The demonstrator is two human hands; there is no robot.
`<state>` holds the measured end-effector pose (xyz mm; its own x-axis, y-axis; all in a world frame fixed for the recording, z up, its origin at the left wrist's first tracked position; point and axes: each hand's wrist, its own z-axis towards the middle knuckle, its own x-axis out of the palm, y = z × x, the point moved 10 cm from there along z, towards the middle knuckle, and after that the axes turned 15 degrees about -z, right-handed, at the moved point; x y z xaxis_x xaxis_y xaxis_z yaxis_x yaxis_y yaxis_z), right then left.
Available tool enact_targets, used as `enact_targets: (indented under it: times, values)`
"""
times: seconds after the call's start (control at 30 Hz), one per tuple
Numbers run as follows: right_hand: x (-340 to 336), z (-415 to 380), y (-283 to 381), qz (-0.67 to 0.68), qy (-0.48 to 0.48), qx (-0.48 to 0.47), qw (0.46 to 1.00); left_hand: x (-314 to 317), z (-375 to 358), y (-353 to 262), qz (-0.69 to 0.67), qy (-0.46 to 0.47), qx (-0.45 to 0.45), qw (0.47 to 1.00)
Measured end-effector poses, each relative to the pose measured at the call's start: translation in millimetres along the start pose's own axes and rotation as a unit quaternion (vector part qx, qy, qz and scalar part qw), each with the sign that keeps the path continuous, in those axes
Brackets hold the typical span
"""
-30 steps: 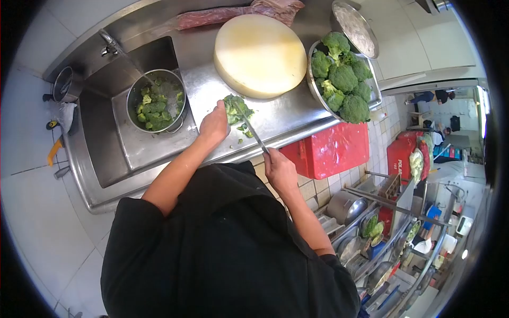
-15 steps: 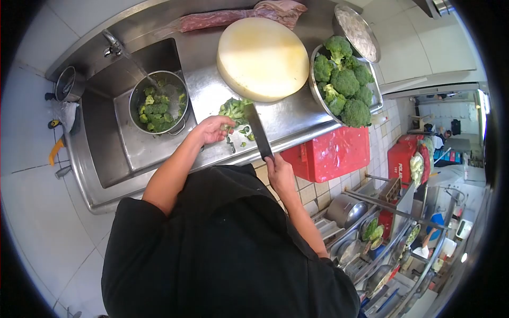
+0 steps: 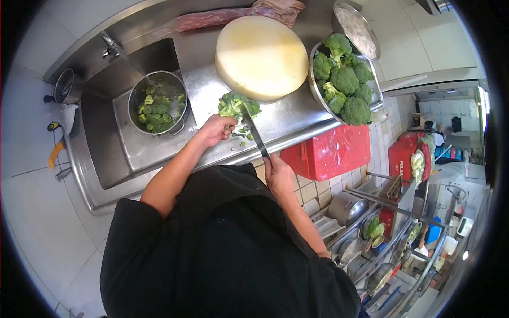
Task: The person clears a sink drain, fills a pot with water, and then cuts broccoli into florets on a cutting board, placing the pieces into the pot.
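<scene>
My left hand is closed on the stem end of a broccoli head above the steel counter. In my right hand is the handle of a knife, its dark blade angled up and left with the tip at the broccoli. Small cut pieces lie just under the blade. A round pale cutting block stands behind the broccoli. To the right, a metal bowl is heaped with whole broccoli heads.
Water runs from a faucet into a pot of broccoli pieces in the sink. Meat lies along the back. A red cooler is beyond the counter's front edge; shelving stands at right.
The knife blade has turned and its tip has moved left onto the broccoli. My left hand has shifted slightly right, with its fingers closed more tightly.
</scene>
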<state>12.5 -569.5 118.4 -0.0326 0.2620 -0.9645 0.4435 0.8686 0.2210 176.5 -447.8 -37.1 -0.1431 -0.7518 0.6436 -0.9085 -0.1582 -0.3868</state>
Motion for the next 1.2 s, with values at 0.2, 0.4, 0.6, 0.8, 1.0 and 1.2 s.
enact_targets:
  times: [0.2, 0.4, 0.6, 0.8, 1.0, 1.2]
  values:
    - [8, 4, -7, 0.0, 0.006, 0.027, 1.0, 5, -4, -3, 0.032, -0.02, 0.01, 0.999]
    - [39, 1, -34, 0.014, 0.05, 0.038, 0.998, -17, -9, -31, 0.378, -0.129, 0.093, 0.912]
    - [11, -1, -19, 0.02, 0.042, 0.026, 0.999, -15, -5, -44, 0.556, -0.147, 0.092, 0.813]
    - [6, 17, 2, -0.03, 0.044, -0.024, 0.998, -2, -11, -47, 0.563, -0.137, 0.068, 0.813]
    - [31, 20, -5, -0.054, 0.066, -0.039, 0.996, 8, -30, -58, 0.577, -0.146, 0.116, 0.795]
    - [39, 13, 6, -0.054, 0.089, -0.035, 0.994, -5, -5, -46, 0.591, -0.169, 0.119, 0.78]
